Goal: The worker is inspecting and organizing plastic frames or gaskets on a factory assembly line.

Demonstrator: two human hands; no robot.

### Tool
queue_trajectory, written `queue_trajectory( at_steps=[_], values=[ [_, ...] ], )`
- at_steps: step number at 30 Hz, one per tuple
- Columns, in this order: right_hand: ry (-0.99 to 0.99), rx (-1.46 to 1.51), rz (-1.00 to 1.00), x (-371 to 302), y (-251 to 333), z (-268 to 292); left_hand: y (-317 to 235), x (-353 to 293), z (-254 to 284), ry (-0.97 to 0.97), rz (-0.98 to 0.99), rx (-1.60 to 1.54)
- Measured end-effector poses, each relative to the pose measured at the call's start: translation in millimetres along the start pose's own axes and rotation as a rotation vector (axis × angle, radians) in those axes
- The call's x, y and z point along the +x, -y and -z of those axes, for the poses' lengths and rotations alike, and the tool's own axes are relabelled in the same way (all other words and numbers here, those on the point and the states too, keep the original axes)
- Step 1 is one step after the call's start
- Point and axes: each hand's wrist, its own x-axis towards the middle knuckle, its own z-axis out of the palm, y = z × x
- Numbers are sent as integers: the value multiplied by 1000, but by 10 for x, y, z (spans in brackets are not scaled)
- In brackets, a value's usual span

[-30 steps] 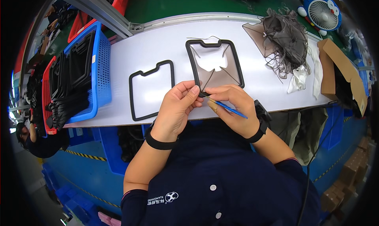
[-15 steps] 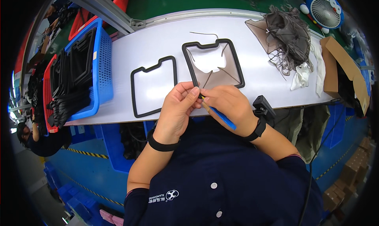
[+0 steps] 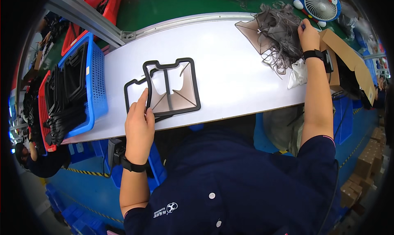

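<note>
My left hand [image 3: 139, 126] is at the left side of a black frame [image 3: 198, 87], its index finger and thumb on either side of the bar. Brown translucent sheet [image 3: 182, 96] spans the frame's lower part and right side, with a ragged opening higher up. This frame overlaps a second black frame [image 3: 127, 93] lying on the white table. At the far right, my right hand [image 3: 310, 37] is closed beside a tangled heap of brown sheet scraps [image 3: 279, 25]. A small dark blue end of a blue-handled tool shows at its fingertips; the rest is hidden.
A blue basket [image 3: 97, 77] and a red basket [image 3: 43, 112] at the left hold several black frames. At the right are crumpled white material [image 3: 296, 75], an open cardboard box [image 3: 349, 56] and a blue fan [image 3: 320, 5]. A metal rail [image 3: 184, 20] edges the table's far side.
My hands have separated. The sheeted frame has moved left over the other frame with my left hand, while my right hand has gone out to the scrap heap. The view has shifted slightly.
</note>
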Motion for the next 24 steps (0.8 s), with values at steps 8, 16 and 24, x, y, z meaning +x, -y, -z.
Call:
queue_trajectory(
  at_steps=[8,16,24],
  values=[
    [-61,831,210,-1151,1588,749,-785,102,-467,7,-301,82],
    [387,1645,70,-1815,2260,1200,-654,227,-33,229,118,-749],
    [266,1644,495,-1917,2761,1364,-626,89,200,47,205,-1246]
  ],
)
